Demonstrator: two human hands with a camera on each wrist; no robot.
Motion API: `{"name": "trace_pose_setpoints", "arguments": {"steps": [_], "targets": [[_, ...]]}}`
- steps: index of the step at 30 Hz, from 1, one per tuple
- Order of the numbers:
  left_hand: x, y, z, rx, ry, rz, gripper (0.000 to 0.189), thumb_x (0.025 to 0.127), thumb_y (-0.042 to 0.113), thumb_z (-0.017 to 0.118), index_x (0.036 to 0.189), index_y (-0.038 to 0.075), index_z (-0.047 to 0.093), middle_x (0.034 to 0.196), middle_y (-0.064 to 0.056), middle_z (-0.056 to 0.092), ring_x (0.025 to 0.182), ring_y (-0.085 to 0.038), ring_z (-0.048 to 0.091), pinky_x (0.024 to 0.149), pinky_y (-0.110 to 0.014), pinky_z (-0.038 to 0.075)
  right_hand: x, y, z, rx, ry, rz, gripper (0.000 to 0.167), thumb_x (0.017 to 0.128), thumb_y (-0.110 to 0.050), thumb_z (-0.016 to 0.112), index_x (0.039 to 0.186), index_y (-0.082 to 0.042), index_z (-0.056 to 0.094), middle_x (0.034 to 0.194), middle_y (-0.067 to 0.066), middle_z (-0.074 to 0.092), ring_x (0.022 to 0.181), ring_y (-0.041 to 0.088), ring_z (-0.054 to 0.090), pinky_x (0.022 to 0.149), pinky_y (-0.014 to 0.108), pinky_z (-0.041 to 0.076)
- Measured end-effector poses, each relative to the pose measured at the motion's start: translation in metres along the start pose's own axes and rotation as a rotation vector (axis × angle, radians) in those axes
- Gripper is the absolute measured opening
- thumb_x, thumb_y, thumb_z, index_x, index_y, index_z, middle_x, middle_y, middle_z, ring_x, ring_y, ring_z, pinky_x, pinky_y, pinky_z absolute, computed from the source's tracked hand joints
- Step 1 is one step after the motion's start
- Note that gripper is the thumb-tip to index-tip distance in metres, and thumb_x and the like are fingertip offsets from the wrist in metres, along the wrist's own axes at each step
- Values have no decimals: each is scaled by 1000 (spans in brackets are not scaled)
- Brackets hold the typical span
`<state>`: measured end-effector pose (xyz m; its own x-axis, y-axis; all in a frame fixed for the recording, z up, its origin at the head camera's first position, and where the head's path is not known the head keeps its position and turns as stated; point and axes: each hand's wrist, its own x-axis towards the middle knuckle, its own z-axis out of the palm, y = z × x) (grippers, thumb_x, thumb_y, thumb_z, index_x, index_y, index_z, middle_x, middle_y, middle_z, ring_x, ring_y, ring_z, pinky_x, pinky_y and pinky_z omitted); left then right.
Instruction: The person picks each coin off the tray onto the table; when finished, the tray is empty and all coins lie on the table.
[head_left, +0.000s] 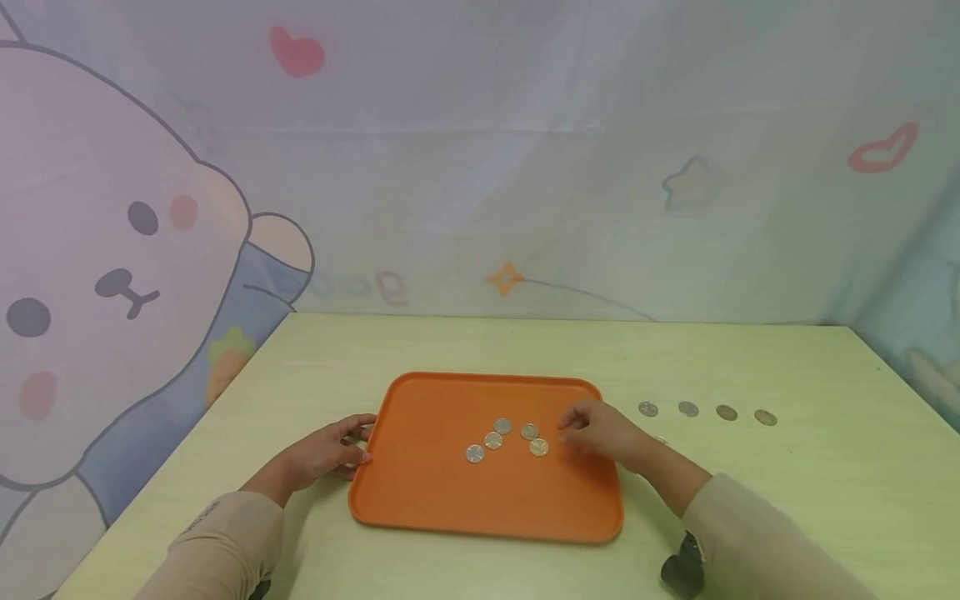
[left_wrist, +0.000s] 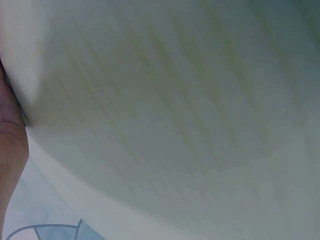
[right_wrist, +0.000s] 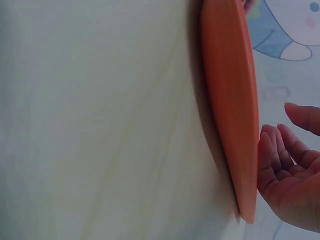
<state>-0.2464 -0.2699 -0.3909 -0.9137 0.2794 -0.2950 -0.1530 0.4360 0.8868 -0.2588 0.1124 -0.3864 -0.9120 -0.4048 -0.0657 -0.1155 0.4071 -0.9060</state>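
An orange tray (head_left: 487, 508) lies on the table with several coins (head_left: 492, 440) grouped near its middle, some silvery and some more golden. My left hand (head_left: 326, 450) is at the tray's left side, fingertips right at the rim; only a sliver of that hand shows in the left wrist view. Over the tray's right part is my right hand (head_left: 600, 429), close to the golden coin (head_left: 538, 447). In the right wrist view its fingers (right_wrist: 282, 150) bend loosely, the thumb stands apart from them, and nothing shows between them.
To the right of the tray, several more coins (head_left: 688, 409) lie in a row on the pale table (head_left: 787, 500). Another coin (head_left: 662, 439) is partly hidden by my right forearm. A printed cloth backdrop (head_left: 487, 167) hangs behind the table.
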Motion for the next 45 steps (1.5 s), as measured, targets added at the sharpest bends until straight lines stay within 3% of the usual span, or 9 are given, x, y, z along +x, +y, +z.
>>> {"name": "trace_pose_setpoints", "arguments": {"steps": [8, 13, 20, 26, 34, 45], "targets": [[-1, 1, 0, 1, -14, 15, 59, 80, 0, 54, 131, -2, 26, 115, -16, 36, 86, -19, 50, 71, -35, 46, 9, -1, 13, -59, -51, -33, 17, 73, 0, 60, 87, 6, 53, 74, 5, 53, 63, 14, 50, 56, 28, 45], [-2, 1, -1, 1, -23, 22, 59, 81, 1, 54, 132, -2, 25, 116, -17, 35, 88, -20, 50, 72, -35, 46, 14, -4, 19, -152, -23, -39, 18, 69, -3, 65, 84, 3, 55, 71, 3, 52, 59, 12, 47, 52, 26, 42], [-3, 0, 0, -4, -16, 13, 60, 80, 0, 54, 132, -3, 24, 115, -17, 34, 86, -19, 48, 70, -35, 46, 18, -4, 29, -357, 41, -61, 16, 69, -6, 67, 80, -1, 56, 68, 0, 49, 63, 12, 44, 57, 25, 39], [-4, 1, 0, -3, -15, 11, 60, 80, 0, 54, 132, -3, 25, 114, -16, 34, 86, -19, 48, 70, -34, 46, 17, -5, 31, -420, 50, -65, 16, 69, -6, 68, 78, -4, 55, 68, -1, 49, 63, 12, 44, 58, 25, 38], [-3, 2, 1, 0, -24, 18, 60, 80, 1, 54, 132, -3, 24, 116, -17, 34, 88, -20, 48, 71, -35, 46, 15, -8, 29, -382, 54, -40, 18, 66, 1, 65, 75, -5, 52, 70, 1, 48, 65, 14, 42, 58, 26, 37], [-4, 3, 0, 2, -19, 10, 59, 80, 1, 54, 131, -2, 25, 115, -16, 35, 87, -20, 48, 71, -34, 46, 11, -5, 19, -161, -33, -29, 11, 71, 2, 61, 75, -3, 52, 71, 3, 54, 64, 14, 46, 57, 26, 40]]}}
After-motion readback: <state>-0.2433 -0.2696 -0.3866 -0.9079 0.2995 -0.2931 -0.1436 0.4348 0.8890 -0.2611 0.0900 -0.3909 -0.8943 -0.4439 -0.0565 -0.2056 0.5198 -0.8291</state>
